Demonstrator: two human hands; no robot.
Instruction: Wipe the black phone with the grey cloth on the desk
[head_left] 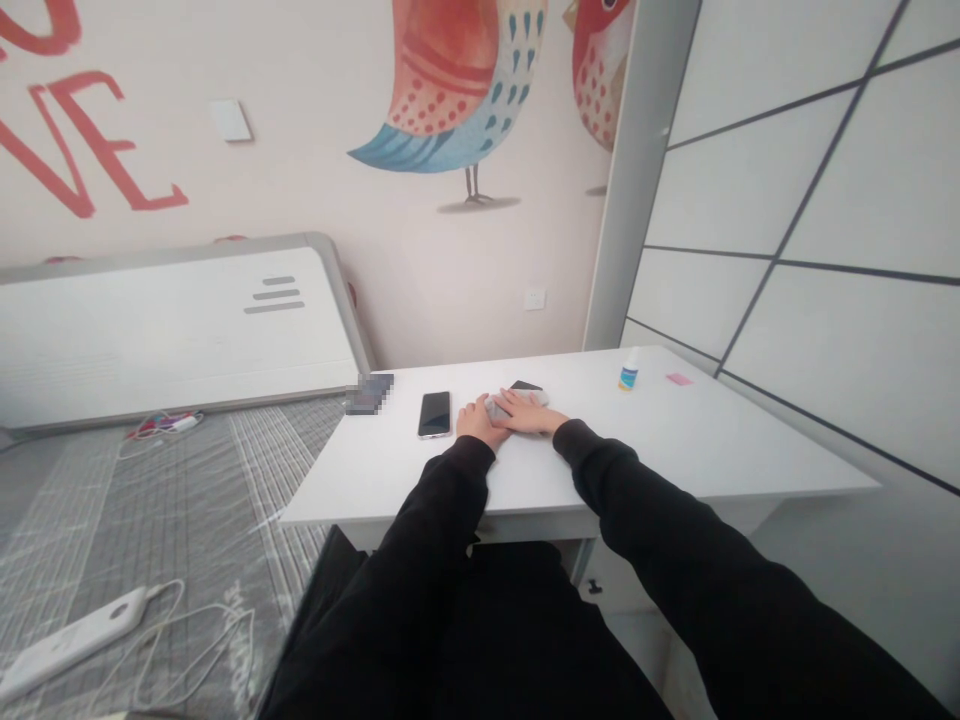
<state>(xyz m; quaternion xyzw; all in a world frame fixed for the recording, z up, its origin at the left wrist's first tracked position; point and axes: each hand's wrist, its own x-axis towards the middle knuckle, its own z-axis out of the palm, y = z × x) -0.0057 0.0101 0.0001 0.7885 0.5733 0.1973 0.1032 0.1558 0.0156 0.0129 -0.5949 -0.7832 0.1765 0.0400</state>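
My left hand (475, 421) and my right hand (529, 412) lie close together on a white desk (360, 480), fingers pointing toward each other. A small pale grey object (496, 408), perhaps a cloth, sits between them, touched by my left fingers and partly covered by my right hand. A dark flat object (526, 386) sticks out from behind my right hand. To the left of my left hand lies a black smartphone (435, 414), face up and apart from it. Black sleeves cover both forearms.
A small white bottle with a blue label (628, 376) and a pink sticky note (679, 379) sit at the desk's right. A pixelated dark object (370, 394) lies at the far left corner. Left of the desk, a bed holds a white power bank (69, 640) and tangled cables.
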